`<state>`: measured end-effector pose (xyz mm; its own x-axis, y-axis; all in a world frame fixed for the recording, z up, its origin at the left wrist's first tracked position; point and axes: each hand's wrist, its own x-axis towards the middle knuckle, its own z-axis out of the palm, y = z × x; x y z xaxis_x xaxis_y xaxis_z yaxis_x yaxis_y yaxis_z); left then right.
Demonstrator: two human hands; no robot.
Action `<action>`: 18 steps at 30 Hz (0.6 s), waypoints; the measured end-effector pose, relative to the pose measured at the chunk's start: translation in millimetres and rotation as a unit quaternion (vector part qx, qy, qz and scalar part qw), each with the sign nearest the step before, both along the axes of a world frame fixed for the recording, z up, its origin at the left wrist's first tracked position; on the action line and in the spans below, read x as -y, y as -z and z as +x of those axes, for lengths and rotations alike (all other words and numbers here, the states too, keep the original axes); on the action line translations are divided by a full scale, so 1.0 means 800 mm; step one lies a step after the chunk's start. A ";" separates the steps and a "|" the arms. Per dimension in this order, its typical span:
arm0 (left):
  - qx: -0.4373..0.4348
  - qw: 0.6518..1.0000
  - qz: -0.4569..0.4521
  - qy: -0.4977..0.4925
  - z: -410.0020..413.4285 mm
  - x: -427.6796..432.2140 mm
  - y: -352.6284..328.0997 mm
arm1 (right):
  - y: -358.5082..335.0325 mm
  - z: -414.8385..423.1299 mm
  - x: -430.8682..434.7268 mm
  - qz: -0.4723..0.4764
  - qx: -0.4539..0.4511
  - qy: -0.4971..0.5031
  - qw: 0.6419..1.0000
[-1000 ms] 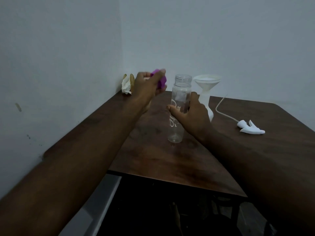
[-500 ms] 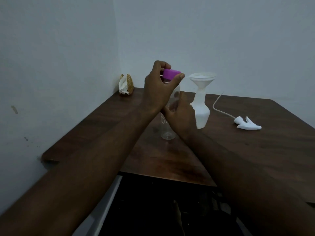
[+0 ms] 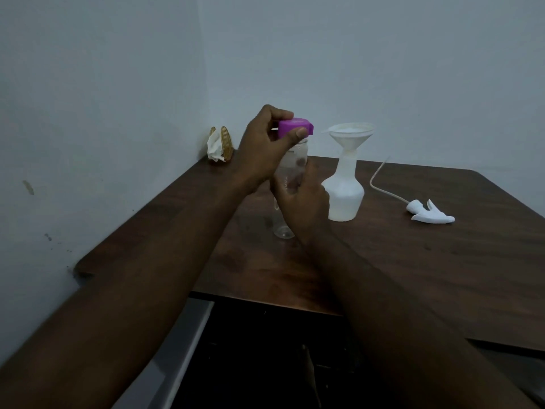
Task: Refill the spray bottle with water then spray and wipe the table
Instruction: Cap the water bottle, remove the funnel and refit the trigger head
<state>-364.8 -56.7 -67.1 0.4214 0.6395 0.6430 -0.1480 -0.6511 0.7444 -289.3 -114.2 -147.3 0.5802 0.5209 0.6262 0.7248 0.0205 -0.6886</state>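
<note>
**Entry: both hands on the clear bottle, spray bottle standing open beside it**

We are looking down at a dark wooden desk (image 3: 413, 276) that is sitting in the corner of a room with plain pale walls (image 3: 118, 84); the left wall is carrying a few small marks. The light is dim. In the far corner of the desk a small golden holder (image 3: 226, 140) is keeping a white tissue upright.

We are gripping a purple cap (image 3: 295, 129) with the left hand (image 3: 265, 149), fingers and thumb curled round its rim. The cap is sitting directly over the neck of a clear bottle (image 3: 290, 172); we cannot tell whether it is screwed on.

We are wrapping the right hand (image 3: 306, 205) round the middle of that bottle, fingers curled across its body, while its base is resting on the desk.

Just to the right, the white spray bottle (image 3: 343, 199) is standing upright on the desk, close to the right hand, with a white funnel (image 3: 351, 134) sitting in its neck. Its trigger head (image 3: 430, 215) is lying on the desk well to the right, apart from the bottle, its thin tube curving back towards the wall.
</note>
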 end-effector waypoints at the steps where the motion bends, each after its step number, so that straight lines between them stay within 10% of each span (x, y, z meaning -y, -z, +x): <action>1: 0.001 0.999 -0.029 0.044 -0.007 -0.007 -0.002 | 0.000 -0.001 0.000 0.006 0.004 -0.002 1.000; 6: 0.016 0.975 -0.141 0.172 -0.031 -0.026 -0.005 | 0.003 0.002 0.001 0.005 -0.001 -0.020 1.000; 18: 0.036 0.977 -0.180 0.108 -0.020 -0.025 0.007 | 0.005 0.003 0.000 0.022 0.004 -0.009 1.000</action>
